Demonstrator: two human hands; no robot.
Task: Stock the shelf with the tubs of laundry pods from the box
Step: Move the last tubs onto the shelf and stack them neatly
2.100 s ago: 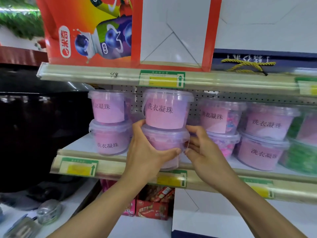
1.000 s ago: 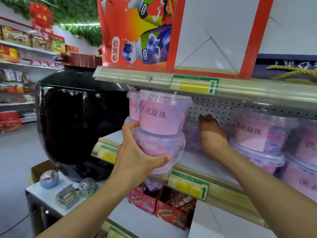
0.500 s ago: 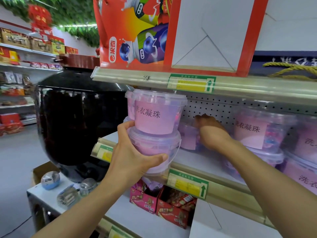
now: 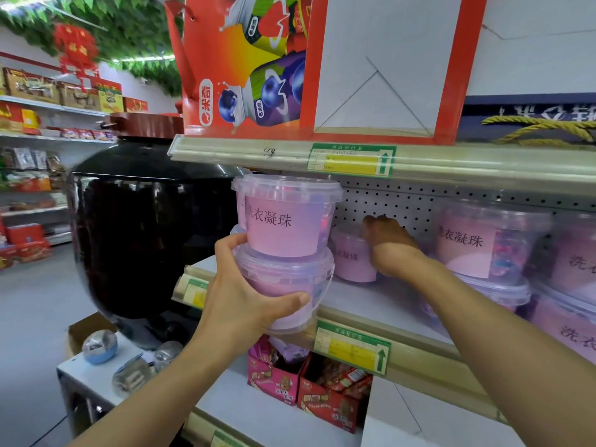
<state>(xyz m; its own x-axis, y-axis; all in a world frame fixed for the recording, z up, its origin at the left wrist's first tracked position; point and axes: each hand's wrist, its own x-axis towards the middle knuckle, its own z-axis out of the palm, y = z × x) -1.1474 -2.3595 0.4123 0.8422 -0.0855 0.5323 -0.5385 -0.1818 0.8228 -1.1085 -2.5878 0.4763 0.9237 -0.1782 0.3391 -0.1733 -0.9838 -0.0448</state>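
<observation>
I am observing the left hand (image 4: 238, 301) gripping the lower tub (image 4: 285, 287) of a two-high stack at the shelf (image 4: 380, 304) front edge, thumb curling across its wall. The upper tub (image 4: 287, 217) is sitting on it at 12 o'clock; both are standing upright, labels facing me. At 3 o'clock, the right hand (image 4: 388, 245) is touching a rear tub (image 4: 350, 259) deep on the shelf; its grip I cannot tell.
</observation>
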